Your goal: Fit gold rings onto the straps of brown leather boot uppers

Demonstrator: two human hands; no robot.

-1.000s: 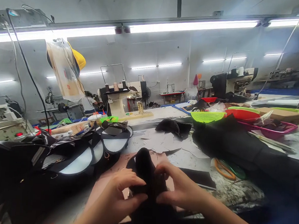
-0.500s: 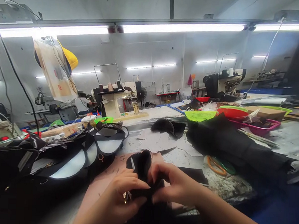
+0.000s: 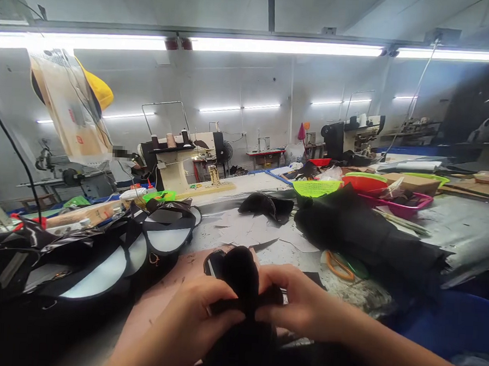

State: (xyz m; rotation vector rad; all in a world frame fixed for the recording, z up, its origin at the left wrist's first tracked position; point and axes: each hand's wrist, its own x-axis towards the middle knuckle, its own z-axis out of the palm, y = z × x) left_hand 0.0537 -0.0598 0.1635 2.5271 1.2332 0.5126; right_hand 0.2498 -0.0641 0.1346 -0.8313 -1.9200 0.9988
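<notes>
A soft black piece of fabric (image 3: 240, 273) stands up in a rounded fold between my two hands, low in the middle of the view. My left hand (image 3: 199, 309) pinches its left side, thumb and fingers pressed together. From the right, my right hand (image 3: 291, 300) grips the fold the same way, its thumb close to the left thumb. The lower part of the black piece is dark and hard to make out. A pink sheet (image 3: 156, 304) lies under the work.
Black pieces with pale half-round panels (image 3: 100, 274) are heaped at the left. Orange-handled scissors (image 3: 338, 266) lie at the right beside a black fabric stack (image 3: 368, 244). Farther back are a lime basket (image 3: 316, 188), a red bowl (image 3: 365, 182) and a sewing machine (image 3: 173, 168).
The black fabric's fold now stands taller and rounder between my hands. My thumbs have come closer together. The whole view has shifted slightly, so the background sits farther left.
</notes>
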